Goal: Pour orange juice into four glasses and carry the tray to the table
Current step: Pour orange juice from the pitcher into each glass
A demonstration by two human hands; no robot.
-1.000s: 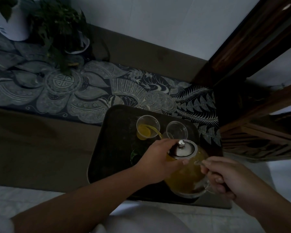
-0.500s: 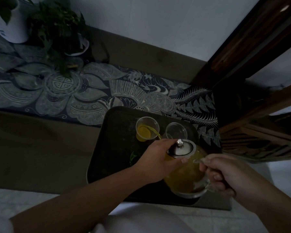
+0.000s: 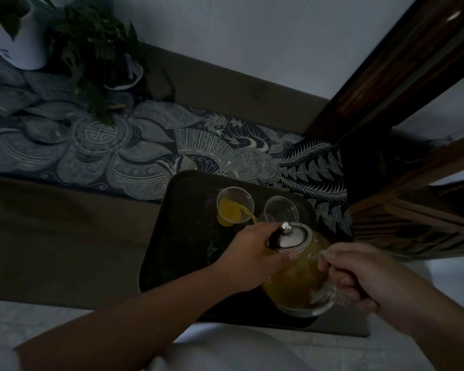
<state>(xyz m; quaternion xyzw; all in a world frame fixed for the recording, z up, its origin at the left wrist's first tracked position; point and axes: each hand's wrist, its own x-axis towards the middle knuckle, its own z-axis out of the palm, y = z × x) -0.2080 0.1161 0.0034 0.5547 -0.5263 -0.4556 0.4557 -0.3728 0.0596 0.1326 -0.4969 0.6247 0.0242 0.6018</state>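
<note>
While tipped over the dark tray (image 3: 177, 223), glass pitcher (image 3: 300, 279) sending a thin stream of orange juice (image 3: 245, 211) into the far-left glass (image 3: 235, 206). About half full already, that one, orange pooled at the bottom. Just to its right, second glass (image 3: 281, 210), clear and looking empty. Something glassy with a green tint (image 3: 217, 246) peeking out beside the left wrist, too dark to say what exactly. Couldn't spot a fourth glass, probably hidden behind the arms if there at all.

Right hand (image 3: 364, 277) curled tight around the pitcher's clear handle, fingers wrapped, thumb on top. Left hand (image 3: 252, 250) laid over the pitcher's shoulder with fingertips pressed against the rim of the metal lid (image 3: 292, 235), pinning it in place during the pour. Neither spread out, both clamped on the pitcher.

Pitcher itself pretty loaded with juice, held tilted toward the upper left, bottom raised off the tray near its front right corner.

Tray parked on a brownish desk (image 3: 51, 236), back edge overlapping a dark patterned cloth runner (image 3: 118, 156) with floral and feather designs. Further back at the left, leafy potted plant (image 3: 91, 49) next to a white pot (image 3: 19, 46), both well apart from the tray. Dark wooden furniture (image 3: 413, 103) on the right side. Very dim lighting overall, so details kinda murky.
</note>
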